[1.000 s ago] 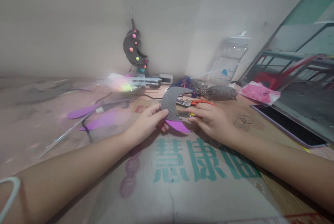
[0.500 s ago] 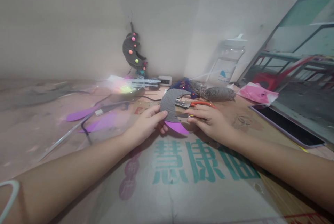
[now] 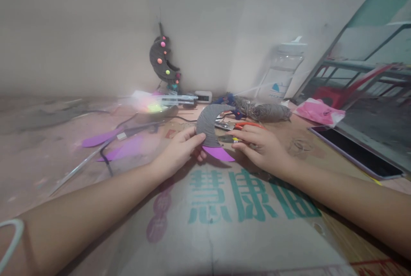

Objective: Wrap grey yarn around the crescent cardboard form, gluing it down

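Note:
A crescent (image 3: 207,126) wrapped in grey yarn is pinched at its left edge by my left hand (image 3: 186,145), fingers closed around it. Bare purple card (image 3: 220,153) shows at its lower end. To the right, my right hand (image 3: 260,145) has thumb and fingers pressed together on a small dark, narrow thing with a yellow part (image 3: 236,139); its kind is unclear. That narrow thing points at the crescent's inner curve. Just behind the right fingers are orange-handled scissors (image 3: 226,126), partly covered by the hand.
A skein of grey yarn (image 3: 272,112) lies behind. A decorated crescent (image 3: 159,61) hangs against the wall. Purple card pieces (image 3: 101,138) and cables are on the left. On the right are a phone (image 3: 356,151), pink packet (image 3: 319,112) and clear bottle (image 3: 284,70). Printed cardboard (image 3: 224,246) covers the front.
The view has shifted slightly. The crescent and both hands stay almost in place; the narrow thing at the right fingertips shows a little more clearly now.

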Motion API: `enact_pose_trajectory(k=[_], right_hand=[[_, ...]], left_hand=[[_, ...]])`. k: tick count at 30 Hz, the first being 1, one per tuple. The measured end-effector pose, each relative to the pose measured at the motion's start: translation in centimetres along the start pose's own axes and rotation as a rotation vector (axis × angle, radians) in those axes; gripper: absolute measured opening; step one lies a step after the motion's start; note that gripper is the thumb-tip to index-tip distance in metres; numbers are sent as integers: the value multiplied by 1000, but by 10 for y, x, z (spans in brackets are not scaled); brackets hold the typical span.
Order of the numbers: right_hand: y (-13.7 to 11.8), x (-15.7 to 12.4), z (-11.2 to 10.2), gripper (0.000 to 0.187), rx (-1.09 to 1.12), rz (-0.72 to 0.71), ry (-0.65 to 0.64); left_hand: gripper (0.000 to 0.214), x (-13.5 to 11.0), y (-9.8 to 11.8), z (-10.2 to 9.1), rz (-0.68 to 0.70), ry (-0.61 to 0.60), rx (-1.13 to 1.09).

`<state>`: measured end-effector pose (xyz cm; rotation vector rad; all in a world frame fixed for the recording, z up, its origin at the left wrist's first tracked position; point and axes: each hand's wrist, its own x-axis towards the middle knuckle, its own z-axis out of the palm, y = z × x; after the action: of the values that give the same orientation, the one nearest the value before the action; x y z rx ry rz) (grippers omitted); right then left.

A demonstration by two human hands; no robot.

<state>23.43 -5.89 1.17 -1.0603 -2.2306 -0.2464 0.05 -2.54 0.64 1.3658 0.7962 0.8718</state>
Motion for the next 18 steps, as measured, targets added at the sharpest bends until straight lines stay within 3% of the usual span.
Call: enact_pose_trajectory(k=[6, 18], right_hand=[[-6, 2, -4, 32, -55, -18, -92], [-5, 1, -2, 29, -82, 1, -86]], left_hand=[[16, 0, -1, 0, 11, 8, 32], [18, -2, -1, 1, 1, 6, 2]])
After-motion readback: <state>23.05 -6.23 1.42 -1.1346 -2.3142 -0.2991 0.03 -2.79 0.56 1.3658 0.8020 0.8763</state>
